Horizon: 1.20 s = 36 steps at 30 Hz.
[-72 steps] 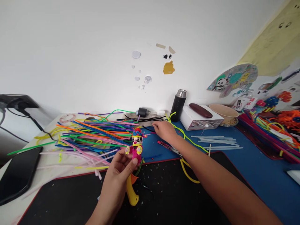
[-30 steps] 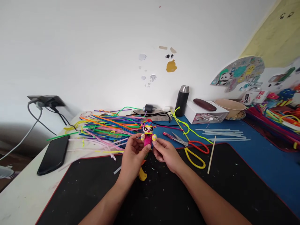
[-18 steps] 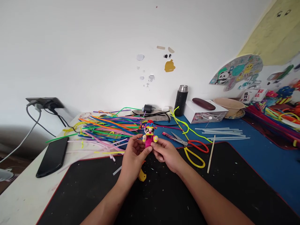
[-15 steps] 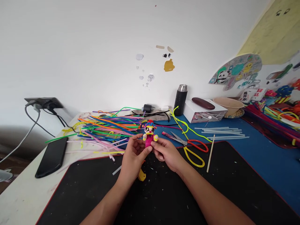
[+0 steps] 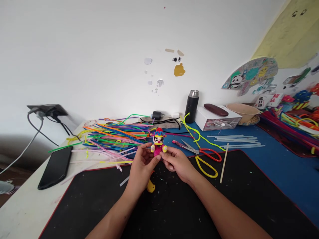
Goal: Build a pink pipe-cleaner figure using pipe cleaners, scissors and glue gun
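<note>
Between my two hands a small doll stands upright above the black mat. It has a magenta body, yellow arms, a white and black face and a red and blue headdress. The fingers of my left hand close on its lower left side. My right hand pinches the lower right of the body with thumb and fingers. The doll's bottom is partly hidden by both thumbs. Under my left wrist a yellow tool lies on the mat, mostly covered.
Scissors and a wooden stick lie to the right. Colourful pipe cleaners are heaped on the left, near a phone. Behind stand a black thermos, a white box and a bowl. Pale glue sticks lie on the blue surface.
The doll has shifted very slightly left and turned a little between my fingers. Both hands keep their hold in nearly the same place.
</note>
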Available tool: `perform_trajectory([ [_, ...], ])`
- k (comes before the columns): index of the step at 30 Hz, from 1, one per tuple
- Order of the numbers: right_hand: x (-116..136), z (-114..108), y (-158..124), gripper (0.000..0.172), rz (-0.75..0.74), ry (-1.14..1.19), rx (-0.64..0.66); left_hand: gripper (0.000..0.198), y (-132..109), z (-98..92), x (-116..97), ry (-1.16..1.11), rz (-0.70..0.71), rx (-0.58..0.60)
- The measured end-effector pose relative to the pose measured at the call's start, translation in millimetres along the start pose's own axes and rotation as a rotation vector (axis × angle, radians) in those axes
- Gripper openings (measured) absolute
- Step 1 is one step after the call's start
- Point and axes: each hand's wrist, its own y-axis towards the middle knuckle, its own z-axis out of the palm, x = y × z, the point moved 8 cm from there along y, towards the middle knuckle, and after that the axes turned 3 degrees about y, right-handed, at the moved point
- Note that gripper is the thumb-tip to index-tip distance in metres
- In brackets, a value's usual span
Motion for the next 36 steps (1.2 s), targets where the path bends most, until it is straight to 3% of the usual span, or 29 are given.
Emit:
perform_trajectory([
  [36, -0.1, -2.5, -0.5, 0.05, 0.013, -0.02, -0.029, 0.059, 5.0, -3.2, 8.8, 0.009, 0.03, 0.019],
])
